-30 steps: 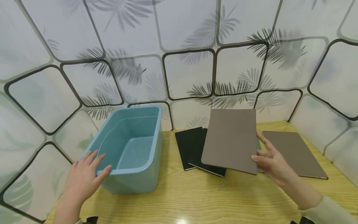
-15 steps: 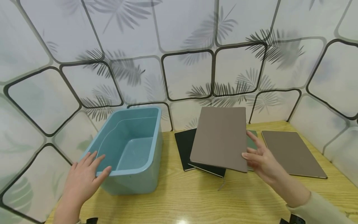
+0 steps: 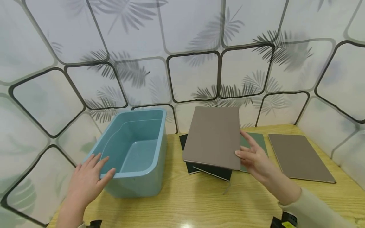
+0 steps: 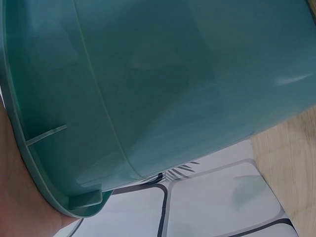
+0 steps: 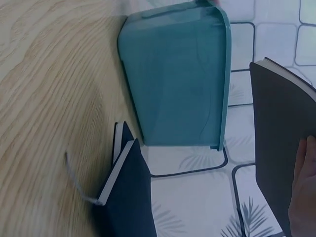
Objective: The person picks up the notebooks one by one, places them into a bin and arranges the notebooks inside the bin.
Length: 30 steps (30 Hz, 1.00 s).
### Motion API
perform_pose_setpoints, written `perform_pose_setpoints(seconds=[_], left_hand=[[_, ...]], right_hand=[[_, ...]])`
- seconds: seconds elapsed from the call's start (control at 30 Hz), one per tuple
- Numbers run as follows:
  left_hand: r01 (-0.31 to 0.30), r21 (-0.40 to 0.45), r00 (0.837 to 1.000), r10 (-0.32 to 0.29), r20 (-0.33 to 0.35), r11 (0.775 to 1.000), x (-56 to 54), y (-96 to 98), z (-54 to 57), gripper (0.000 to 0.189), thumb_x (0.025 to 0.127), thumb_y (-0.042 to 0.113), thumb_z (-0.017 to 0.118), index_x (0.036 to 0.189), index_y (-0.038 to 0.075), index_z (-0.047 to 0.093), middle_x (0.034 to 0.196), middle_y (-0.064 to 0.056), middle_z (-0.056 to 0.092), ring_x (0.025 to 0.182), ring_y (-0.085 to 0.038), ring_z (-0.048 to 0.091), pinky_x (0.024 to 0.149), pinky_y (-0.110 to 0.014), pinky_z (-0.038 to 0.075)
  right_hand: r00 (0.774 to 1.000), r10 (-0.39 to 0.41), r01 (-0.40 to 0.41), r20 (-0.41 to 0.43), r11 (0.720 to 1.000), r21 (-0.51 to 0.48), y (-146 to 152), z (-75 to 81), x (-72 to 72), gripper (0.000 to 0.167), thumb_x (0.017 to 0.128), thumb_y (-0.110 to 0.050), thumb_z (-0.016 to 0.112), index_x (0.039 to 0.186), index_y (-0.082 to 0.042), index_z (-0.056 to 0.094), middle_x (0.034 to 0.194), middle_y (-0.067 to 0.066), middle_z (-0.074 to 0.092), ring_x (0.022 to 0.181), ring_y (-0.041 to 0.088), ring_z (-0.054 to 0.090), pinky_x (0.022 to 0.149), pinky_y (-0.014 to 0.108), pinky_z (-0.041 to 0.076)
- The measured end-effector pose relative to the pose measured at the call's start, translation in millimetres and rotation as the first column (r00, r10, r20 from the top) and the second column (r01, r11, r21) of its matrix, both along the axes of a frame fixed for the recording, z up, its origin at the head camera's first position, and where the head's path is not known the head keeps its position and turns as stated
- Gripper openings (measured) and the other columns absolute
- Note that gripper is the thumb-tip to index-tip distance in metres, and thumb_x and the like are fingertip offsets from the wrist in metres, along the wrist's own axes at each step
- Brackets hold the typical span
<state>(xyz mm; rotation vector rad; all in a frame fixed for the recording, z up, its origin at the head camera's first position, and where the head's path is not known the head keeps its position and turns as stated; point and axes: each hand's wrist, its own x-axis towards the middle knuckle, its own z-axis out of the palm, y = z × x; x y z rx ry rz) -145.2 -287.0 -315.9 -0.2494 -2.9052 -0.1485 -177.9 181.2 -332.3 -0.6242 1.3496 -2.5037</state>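
My right hand [image 3: 255,158] pinches a brown-grey notebook [image 3: 214,136] by its right edge, thumb on the cover and other fingers behind. In the right wrist view the notebook [image 5: 279,133] is up off the table, above two black notebooks [image 5: 131,197]. These black notebooks [image 3: 216,172] overlap each other on the table, partly hidden by the held one. My left hand [image 3: 86,182] rests with spread, straight fingers on the near left rim of a blue plastic bin [image 3: 139,173], whose visible inside is bare. The left wrist view shows the bin's outer wall [image 4: 163,89].
A green notebook [image 3: 259,141] lies behind my right hand, and a second brown-grey notebook [image 3: 302,158] lies flat at the right. All stand on a wooden table [image 3: 176,205]. Patterned wall covering [image 3: 194,76] rises behind and at both sides.
My right hand has moved left with the brown-grey notebook, now further over the black notebooks, and more of the green one shows. My left hand has stayed on the bin.
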Motion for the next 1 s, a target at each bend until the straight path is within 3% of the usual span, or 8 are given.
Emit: perform_pose_setpoints(seconds=[0.53, 1.0], left_hand=[[-0.002, -0.007, 1.000, 0.002, -0.015, 1.000, -1.9, 2.3, 0.9, 0.063, 0.089, 0.051, 0.040, 0.127, 0.001, 0.045, 0.130, -0.029, 0.034, 0.121, -0.046, 0.025, 0.089, -0.064, 0.019], [-0.011, -0.005, 1.000, 0.011, -0.025, 1.000, 0.9, 1.2, -1.2, 0.063, 0.088, 0.051, 0.040, 0.127, 0.001, 0.046, 0.130, -0.029, 0.035, 0.121, -0.046, 0.026, 0.089, -0.064, 0.019]], right_hand=[[0.998, -0.007, 0.009, 0.069, 1.000, -0.029, -38.0, 13.4, -8.8, 0.083, 0.082, 0.014, 0.046, 0.143, -0.015, -0.002, 0.098, 0.009, 0.059, 0.077, 0.013, 0.059, 0.062, 0.021, 0.050], [0.996, 0.019, -0.014, 0.092, 0.998, -0.054, -62.4, 21.9, -14.8, 0.080, 0.084, 0.014, 0.045, 0.144, -0.017, 0.001, 0.099, 0.009, 0.059, 0.076, 0.013, 0.060, 0.062, 0.022, 0.049]])
